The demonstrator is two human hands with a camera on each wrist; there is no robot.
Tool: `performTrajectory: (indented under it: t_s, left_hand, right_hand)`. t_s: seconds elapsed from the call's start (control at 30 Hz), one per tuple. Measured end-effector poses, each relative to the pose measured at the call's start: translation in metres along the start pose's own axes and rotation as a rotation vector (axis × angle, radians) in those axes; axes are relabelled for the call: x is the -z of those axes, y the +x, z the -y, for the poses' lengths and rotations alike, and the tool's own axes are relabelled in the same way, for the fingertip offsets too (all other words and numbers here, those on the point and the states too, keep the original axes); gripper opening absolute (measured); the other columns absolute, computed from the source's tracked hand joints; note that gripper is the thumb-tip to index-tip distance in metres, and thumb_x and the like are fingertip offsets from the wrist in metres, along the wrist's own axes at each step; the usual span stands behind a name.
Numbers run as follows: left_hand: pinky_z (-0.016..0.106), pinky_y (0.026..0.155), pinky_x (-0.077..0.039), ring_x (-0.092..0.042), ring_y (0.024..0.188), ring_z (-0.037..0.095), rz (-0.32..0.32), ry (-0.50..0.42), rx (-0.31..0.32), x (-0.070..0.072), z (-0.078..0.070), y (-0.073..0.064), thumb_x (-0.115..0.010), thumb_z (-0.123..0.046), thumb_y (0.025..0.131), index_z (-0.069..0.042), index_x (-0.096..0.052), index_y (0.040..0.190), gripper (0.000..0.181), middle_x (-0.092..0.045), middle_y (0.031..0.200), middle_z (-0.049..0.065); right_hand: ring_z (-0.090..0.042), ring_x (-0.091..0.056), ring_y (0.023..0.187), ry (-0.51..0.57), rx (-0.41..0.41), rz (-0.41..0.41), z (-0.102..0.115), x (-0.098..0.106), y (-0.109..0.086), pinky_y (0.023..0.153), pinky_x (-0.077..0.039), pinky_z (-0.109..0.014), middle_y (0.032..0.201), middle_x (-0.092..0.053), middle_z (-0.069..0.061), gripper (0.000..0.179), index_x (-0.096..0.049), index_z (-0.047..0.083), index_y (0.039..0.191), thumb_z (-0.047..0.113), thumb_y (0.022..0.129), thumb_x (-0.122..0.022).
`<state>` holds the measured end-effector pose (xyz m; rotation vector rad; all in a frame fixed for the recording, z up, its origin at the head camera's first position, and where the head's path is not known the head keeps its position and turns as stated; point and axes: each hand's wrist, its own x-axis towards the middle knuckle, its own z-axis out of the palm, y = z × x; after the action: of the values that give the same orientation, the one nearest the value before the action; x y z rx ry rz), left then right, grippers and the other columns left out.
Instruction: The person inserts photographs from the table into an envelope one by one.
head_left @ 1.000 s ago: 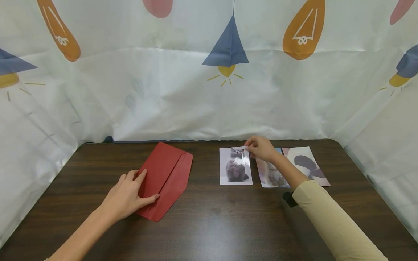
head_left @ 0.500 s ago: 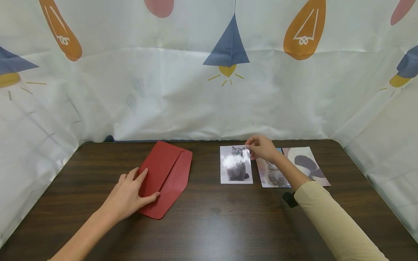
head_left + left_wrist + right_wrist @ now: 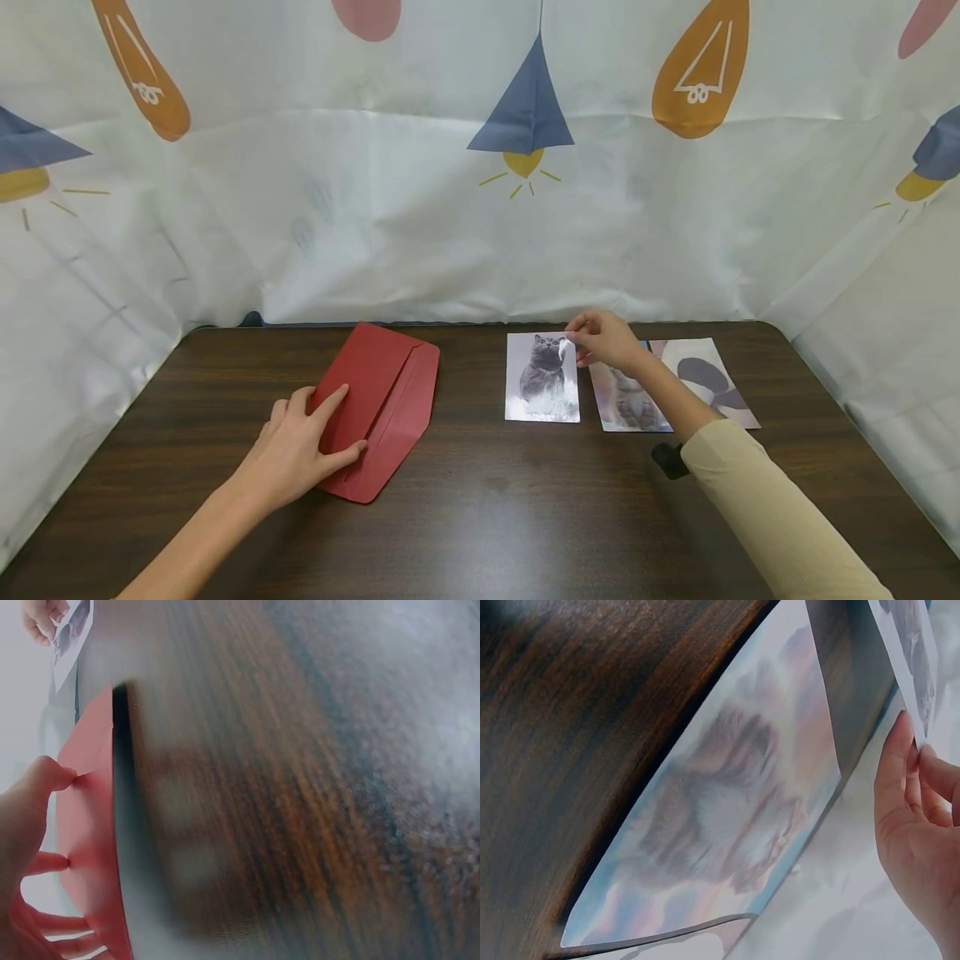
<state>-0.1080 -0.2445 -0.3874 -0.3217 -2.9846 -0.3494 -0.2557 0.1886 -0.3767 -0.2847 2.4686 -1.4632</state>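
1. The cat photo is on the far side of the scene, right of centre, face up. Its far right corner is pinched between the fingers and thumb of the right hand; whether its near edge touches the worktop I cannot tell.
2. From those fingers the photo extends left and nearward, its long axis running near to far. The right hand is plainly the nearer one to it.
3. Well apart to the left lies the red envelope, its long axis slanting from near left to far right. The flap side faces right, towards the photo, so that is the relation that seems to matter most.
4. The left hand rests on the envelope from the near left, fingers spread, thumb out towards the flap side, the tips pressing on the red paper.
5. Right of the cat photo, partly behind the right forearm, lie a kitten photo and a grey-and-white print next to it.
6. All are at the dark wood-grain worktop, glossy with glare at the near middle.
7. Beyond its far edge hangs a pale sheet printed with lamps and bulbs.
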Motion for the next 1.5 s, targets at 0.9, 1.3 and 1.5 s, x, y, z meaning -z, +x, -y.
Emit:
performTrajectory:
  t_s: [0.9,1.3,1.5]
  left_hand:
    - [0.066,0.08,-0.054,-0.036,0.121,0.061,-0.008,-0.107,0.021,0.004,-0.006,-0.001,-0.081,-0.033,0.09,0.0,-0.051,0.152,0.077,-0.037,0.141,0.044]
    - [0.064,0.079,-0.054,-0.038,0.117,0.059,-0.058,-0.144,0.028,0.006,-0.015,-0.002,-0.081,-0.03,0.09,0.0,-0.051,0.152,0.075,-0.037,0.141,0.043]
    - [0.064,0.081,-0.052,-0.038,0.118,0.059,-0.08,-0.15,0.024,0.007,-0.019,-0.001,-0.08,-0.028,0.09,0.001,-0.051,0.151,0.074,-0.037,0.14,0.043]
  right_hand:
    - [-0.013,-0.068,0.073,0.022,0.016,0.006,0.0,0.005,-0.005,0.074,-0.064,-0.033,0.099,-0.065,-0.015,0.027,-0.058,-0.015,0.126,0.005,0.109,-0.055]
    - [-0.012,-0.068,0.073,0.034,0.021,-0.003,0.002,0.006,-0.007,0.073,-0.064,-0.032,0.098,-0.065,-0.014,0.028,-0.057,-0.016,0.128,0.004,0.109,-0.054]
    - [-0.012,-0.068,0.074,0.046,0.025,-0.015,0.002,0.005,-0.009,0.075,-0.064,-0.034,0.103,-0.067,-0.017,0.028,-0.057,-0.016,0.129,0.004,0.109,-0.054]
